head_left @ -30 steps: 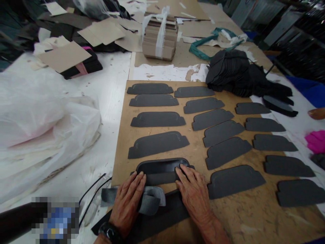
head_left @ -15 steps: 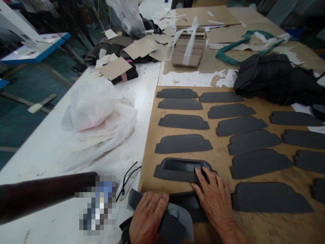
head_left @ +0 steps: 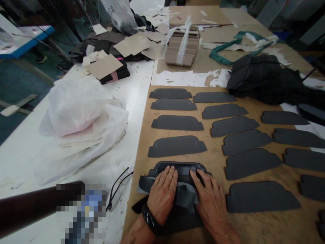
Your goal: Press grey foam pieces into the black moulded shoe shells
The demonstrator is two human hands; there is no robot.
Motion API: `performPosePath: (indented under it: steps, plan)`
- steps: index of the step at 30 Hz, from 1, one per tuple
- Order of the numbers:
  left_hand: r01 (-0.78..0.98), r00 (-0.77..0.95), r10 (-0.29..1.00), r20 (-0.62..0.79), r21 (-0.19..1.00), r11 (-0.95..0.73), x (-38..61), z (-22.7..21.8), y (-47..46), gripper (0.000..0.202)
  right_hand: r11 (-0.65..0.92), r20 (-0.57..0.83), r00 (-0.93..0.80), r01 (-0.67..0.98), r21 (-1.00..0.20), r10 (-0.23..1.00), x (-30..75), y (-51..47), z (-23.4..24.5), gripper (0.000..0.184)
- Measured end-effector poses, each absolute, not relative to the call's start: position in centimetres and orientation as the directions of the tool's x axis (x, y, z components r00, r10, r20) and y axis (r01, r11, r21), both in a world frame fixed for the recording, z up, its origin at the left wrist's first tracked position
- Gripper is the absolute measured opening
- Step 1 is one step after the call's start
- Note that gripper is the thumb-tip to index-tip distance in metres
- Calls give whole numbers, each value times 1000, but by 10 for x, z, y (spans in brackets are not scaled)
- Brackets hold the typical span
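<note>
My left hand [head_left: 164, 189], with a black band on its wrist, lies fingers outstretched over the lowest left dark grey panel. Bunched grey fabric pieces [head_left: 186, 195] are gripped beneath its palm and stick out on both sides. My right hand [head_left: 212, 201] has its fingers apart, its fingertips pressing on the shiny black curved strip [head_left: 184, 168] along that panel's upper edge. Another dark panel [head_left: 182, 220] lies partly hidden below both hands. Similar flat grey panels [head_left: 177, 146] are laid out in columns on the brown board.
A brown board [head_left: 138, 149] covers the white table [head_left: 137, 78]. At left are plastic bags [head_left: 76, 108], a dark tube [head_left: 38, 206] and a black cord [head_left: 118, 184]. Farther back are a tied cardboard stack [head_left: 181, 51], a black fabric pile [head_left: 256, 74] and a green strap [head_left: 219, 59].
My left hand has moved up and right with the grey fabric pieces, onto the lowest left panel. My right hand stays by the strip's right end. The view has shifted slightly.
</note>
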State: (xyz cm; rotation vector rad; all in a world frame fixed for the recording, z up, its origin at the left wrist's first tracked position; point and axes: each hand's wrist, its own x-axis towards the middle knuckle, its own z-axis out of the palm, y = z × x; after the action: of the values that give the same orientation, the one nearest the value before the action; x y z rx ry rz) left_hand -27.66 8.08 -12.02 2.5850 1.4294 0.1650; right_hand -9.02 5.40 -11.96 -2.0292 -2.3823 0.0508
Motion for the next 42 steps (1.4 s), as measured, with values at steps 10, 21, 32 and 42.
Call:
performPosePath:
  steps: [10,21,32,42]
  plan:
    - [831,543,838,46,111,-545,-315,-116,88,58,134,-47,-137,989,-67,989,-95,59,-115,47]
    - [832,555,831,-44,15,-555,-294,-103,105,56,260,-203,-223,950,176,953,-123,89,-90,71]
    - [860,510,860,-24,28,-510,-300,-106,100,48,212,-68,-204,966,148,977,-116,84,-100,56]
    - [895,446,886,-127,68,-441,-310,-100,92,54,86,-84,-111,963,-254,990,-84,86,-107,47]
